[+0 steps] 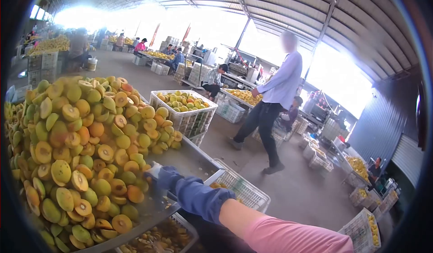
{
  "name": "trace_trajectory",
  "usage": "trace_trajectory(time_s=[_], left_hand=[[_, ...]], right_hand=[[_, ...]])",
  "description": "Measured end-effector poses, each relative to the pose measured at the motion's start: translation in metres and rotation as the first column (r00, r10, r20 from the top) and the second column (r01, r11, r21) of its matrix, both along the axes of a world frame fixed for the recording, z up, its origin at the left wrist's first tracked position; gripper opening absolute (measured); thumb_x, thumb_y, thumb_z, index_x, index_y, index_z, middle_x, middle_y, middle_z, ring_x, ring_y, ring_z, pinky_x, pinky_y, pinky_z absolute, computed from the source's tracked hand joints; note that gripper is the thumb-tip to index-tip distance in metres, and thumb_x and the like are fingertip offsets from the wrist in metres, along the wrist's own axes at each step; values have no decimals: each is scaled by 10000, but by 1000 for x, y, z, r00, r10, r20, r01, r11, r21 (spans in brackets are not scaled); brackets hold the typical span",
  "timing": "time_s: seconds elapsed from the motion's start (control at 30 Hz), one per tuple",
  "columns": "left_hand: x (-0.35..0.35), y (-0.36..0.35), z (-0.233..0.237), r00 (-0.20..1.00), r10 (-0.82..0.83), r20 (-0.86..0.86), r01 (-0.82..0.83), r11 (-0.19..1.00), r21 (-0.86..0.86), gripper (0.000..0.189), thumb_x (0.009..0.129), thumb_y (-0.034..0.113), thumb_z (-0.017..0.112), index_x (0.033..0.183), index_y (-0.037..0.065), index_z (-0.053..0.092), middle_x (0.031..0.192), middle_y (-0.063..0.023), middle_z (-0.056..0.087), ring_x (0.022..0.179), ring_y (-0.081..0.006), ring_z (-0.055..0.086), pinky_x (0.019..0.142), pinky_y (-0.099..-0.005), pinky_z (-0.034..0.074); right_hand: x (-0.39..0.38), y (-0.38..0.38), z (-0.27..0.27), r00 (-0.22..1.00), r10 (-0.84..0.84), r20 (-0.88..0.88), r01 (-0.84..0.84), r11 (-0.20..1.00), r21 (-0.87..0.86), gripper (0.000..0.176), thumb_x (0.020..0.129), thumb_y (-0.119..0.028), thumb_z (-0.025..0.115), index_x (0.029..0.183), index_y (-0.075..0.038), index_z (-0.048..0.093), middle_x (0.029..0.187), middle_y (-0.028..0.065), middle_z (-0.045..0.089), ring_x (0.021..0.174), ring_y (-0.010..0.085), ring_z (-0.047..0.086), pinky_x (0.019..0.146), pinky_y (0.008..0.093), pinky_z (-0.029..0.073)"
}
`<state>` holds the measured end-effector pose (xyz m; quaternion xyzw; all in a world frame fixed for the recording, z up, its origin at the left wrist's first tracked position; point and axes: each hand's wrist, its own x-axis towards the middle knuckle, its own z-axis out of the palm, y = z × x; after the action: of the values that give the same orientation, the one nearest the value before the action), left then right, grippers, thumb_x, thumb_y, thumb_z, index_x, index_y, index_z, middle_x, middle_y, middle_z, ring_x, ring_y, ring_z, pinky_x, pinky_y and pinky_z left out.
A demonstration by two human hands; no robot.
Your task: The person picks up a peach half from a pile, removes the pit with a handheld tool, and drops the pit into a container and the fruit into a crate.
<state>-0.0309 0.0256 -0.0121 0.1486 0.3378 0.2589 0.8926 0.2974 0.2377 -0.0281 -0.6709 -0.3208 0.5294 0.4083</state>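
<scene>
My right arm reaches in from the lower right, in a pink sleeve and a blue sleeve cover. At its end my right hand, seemingly in a white glove, is at the edge of a large heap of apricots. The hand is small and blurred, and its fingers cannot be made out. Many of the apricots are halved, some with the pit showing; they are green, yellow and orange. They are heaped on a metal-edged table. My left hand is out of view.
A white crate of apricots stands beyond the table. Another crate is by my arm, and a crate of halves and scraps sits below the table edge. A person walks on the floor; others sit at fruit-covered tables farther back.
</scene>
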Motion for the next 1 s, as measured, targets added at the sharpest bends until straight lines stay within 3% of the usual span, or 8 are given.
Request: trace_trajectory(time_s=[0.17, 0.27, 0.33, 0.43, 0.47, 0.53, 0.67, 1.0], left_hand=[[11, -10, -19, 998, -56, -17, 57, 996, 68, 175, 920, 189, 607, 782, 106, 536, 613, 13, 490, 475, -76, 442, 421, -200, 375], [13, -16, -12, 985, -129, -111, 163, 898, 409, 98, 907, 196, 613, 918, 98, 609, 721, -11, 561, 555, -69, 477, 477, -201, 402], [38, -17, -68, 986, 158, -55, -66, 671, 739, 260, 906, 183, 620, 1139, 71, 597, 844, -40, 615, 659, -76, 517, 566, -210, 456], [31, 11, -56, 814, 507, -283, 352, -43, 935, 451, 885, 175, 658, 1310, 97, 526, 1014, -64, 665, 826, -140, 607, 739, -252, 523], [42, 15, -29, 806, 573, -149, 210, -40, 977, 152, 843, 183, 644, 824, 86, 528, 685, -91, 550, 569, -253, 576, 512, -390, 482], [48, 30, 18, 618, 783, -76, 457, -278, 845, 117, 816, 162, 668, 800, 86, 581, 738, -136, 598, 633, -345, 589, 571, -445, 481], [69, 66, 50, 545, 780, -307, 690, -210, 692, 185, 816, 213, 668, 891, 83, 560, 797, -177, 637, 722, -388, 628, 625, -486, 498], [105, 106, 7, 401, 844, -356, 689, -22, 724, 226, 838, 277, 645, 902, 71, 580, 750, -197, 660, 696, -396, 650, 632, -511, 500]], right_hand=[[19, -70, 23, 994, -18, -111, 24, 998, 57, 415, 822, -356, 692, 1076, -34, 627, 812, 108, 659, 660, 201, 645, 555, 322, 523], [29, -108, -17, 818, -71, 570, 58, 997, 41, 446, 812, -336, 687, 1134, -42, 593, 885, 138, 686, 759, 256, 686, 652, 367, 548], [-4, -133, -6, 460, -212, 862, -52, 963, 264, 504, 797, -340, 677, 1201, -67, 548, 996, 185, 678, 906, 335, 672, 796, 418, 525], [-11, -138, 7, 523, -221, 823, -31, 960, 277, 504, 801, -363, 656, 1217, -107, 534, 1055, 213, 657, 962, 395, 635, 853, 450, 495], [-12, -139, 5, 520, -205, 830, -65, 959, 277, 491, 805, -369, 651, 1207, -112, 538, 1054, 208, 659, 958, 391, 638, 844, 450, 498], [-7, -138, 3, 501, -177, 847, -130, 952, 276, 467, 812, -381, 639, 1188, -122, 545, 1053, 199, 663, 950, 384, 644, 827, 450, 503], [-5, -133, 0, 485, -114, 867, -143, 968, 207, 487, 809, -402, 631, 1182, -102, 540, 1043, 192, 669, 947, 369, 651, 814, 441, 509], [-1, -132, 2, 509, 3, 861, -176, 979, 101, 541, 816, -422, 629, 1201, -60, 510, 1083, 190, 669, 990, 358, 654, 846, 433, 514]])
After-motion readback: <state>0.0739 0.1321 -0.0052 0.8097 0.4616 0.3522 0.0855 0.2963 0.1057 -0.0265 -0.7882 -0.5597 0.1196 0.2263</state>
